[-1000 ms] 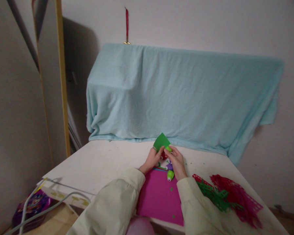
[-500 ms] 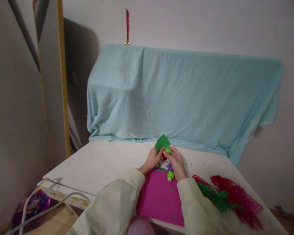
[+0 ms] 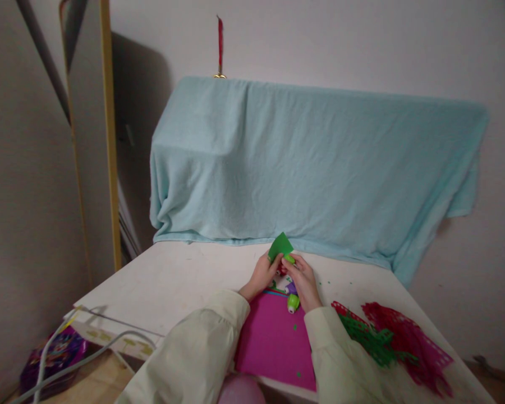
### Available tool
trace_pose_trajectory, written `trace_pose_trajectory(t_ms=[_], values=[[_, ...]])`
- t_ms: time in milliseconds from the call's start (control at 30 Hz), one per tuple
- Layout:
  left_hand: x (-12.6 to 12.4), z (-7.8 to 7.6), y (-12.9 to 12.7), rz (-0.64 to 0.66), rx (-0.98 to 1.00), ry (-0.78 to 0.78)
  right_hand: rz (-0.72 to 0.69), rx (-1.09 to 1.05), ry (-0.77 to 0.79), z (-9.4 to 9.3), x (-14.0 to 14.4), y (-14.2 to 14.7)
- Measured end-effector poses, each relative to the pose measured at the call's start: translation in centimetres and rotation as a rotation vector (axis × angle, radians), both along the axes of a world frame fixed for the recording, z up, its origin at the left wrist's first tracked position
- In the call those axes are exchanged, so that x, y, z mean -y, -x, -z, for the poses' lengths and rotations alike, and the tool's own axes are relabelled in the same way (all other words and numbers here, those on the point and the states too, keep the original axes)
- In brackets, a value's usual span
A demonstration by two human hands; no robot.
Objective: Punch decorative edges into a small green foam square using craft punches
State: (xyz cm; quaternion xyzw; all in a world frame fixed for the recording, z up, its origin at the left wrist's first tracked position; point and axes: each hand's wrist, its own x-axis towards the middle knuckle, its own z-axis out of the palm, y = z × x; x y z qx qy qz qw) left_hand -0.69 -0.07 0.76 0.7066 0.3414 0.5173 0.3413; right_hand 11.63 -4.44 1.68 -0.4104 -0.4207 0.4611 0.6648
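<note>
The left hand is grasping the thin green square paper between thumb and fingers; the paper sticks out beyond the fingertips, its far corner pointing away from the person. The right hand is closed around a small bright-green plastic piece, which is just beside the near edge of the paper; fingers partly cover this piece, so I cannot tell whether the two are joined. Below the hands, a small red plastic piece, partly hidden, a small purple plastic piece and a rounded lime-green plastic piece lie close together, near the upper edge of a flat magenta sheet. To the right, on the white surface, there is a heap of perforated green and red strips. A light-blue cloth hangs behind.
</note>
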Motion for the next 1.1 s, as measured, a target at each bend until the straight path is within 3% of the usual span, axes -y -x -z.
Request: trace_pose_trajectory(t_ms=[900,1100], values=[[-0.11,0.48,-0.07,-0.012,-0.080,-0.026,0.091,0.032,0.059,0.07,-0.23,-0.56],[0.02,0.42,-0.09,0.001,-0.076,0.027,0.057,0.033,0.045,0.14,-0.27,-0.61]])
